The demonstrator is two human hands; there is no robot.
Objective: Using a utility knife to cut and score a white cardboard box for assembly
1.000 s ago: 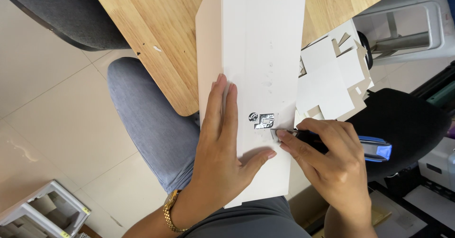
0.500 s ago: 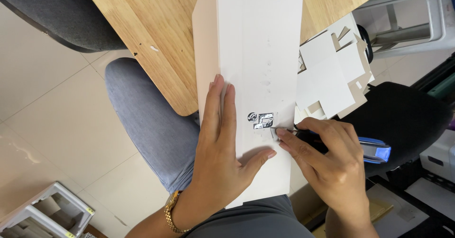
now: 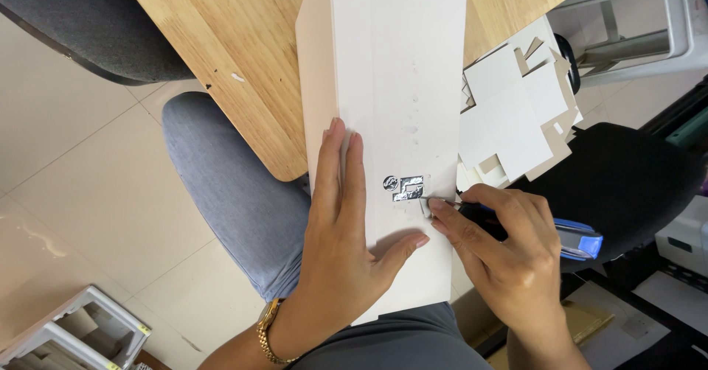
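A long white board (image 3: 391,68) lies over the edge of a wooden table (image 3: 228,53) and reaches down onto my lap. My left hand (image 3: 346,237) rests flat on its lower part, fingers spread, thumb stretched right. My right hand (image 3: 501,245) grips a blue and black utility knife (image 3: 568,237), whose tip touches the board just right of a small silvery sticker patch (image 3: 405,188). A gold watch sits on my left wrist.
A pile of white and brown cardboard offcuts (image 3: 516,112) lies right of the board. A black chair seat (image 3: 627,178) is at the right, a dark chair (image 3: 81,23) at top left, a white rack (image 3: 74,340) on the tiled floor.
The view has shifted slightly. Both hands stay in nearly the same place on the board, with the knife tip still beside the silvery patch.
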